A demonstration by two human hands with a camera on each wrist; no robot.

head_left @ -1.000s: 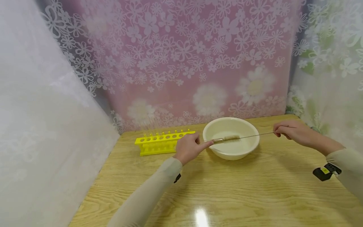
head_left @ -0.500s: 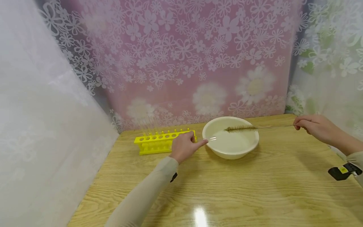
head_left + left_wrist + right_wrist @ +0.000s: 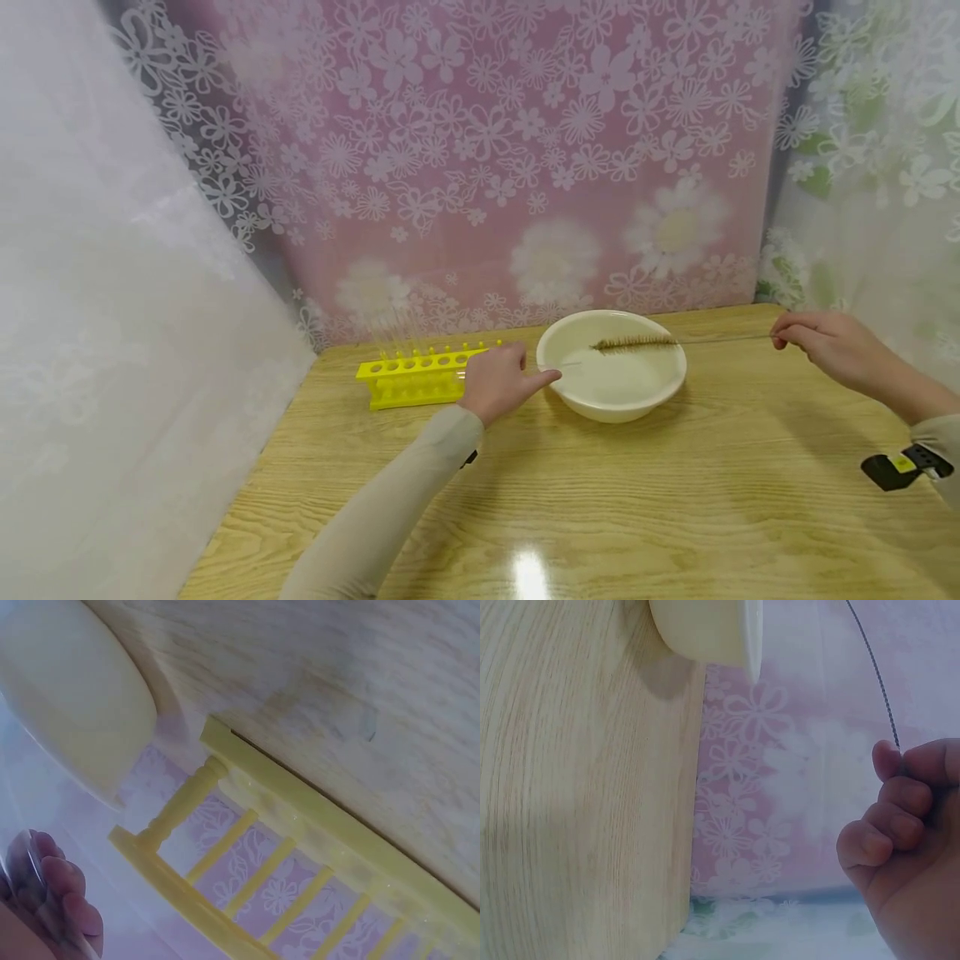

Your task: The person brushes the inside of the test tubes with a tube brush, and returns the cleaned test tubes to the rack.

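Observation:
My left hand (image 3: 498, 383) grips a clear glass test tube (image 3: 570, 365), whose mouth end points right over the bowl. In the left wrist view the tube (image 3: 30, 889) lies across the curled fingers (image 3: 81, 913). A test tube brush (image 3: 637, 342) with tan bristles hangs above the bowl, its tip a little right of the tube and apart from it. Thumb and forefinger of my right hand (image 3: 832, 346) pinch the far end of its thin twisted wire handle (image 3: 881, 682). Beneath both stands a cream basin (image 3: 611, 410).
Behind the left hand a yellow test tube rack (image 3: 412, 367) stands on the wooden table (image 3: 600, 500). Several clear tubes (image 3: 397, 329) stick up at its left end. Floral curtains (image 3: 487, 167) close off the back and sides.
The brush has come out of the test tube as my right hand drew it to the right. Since half a second ago both hands have shifted only slightly.

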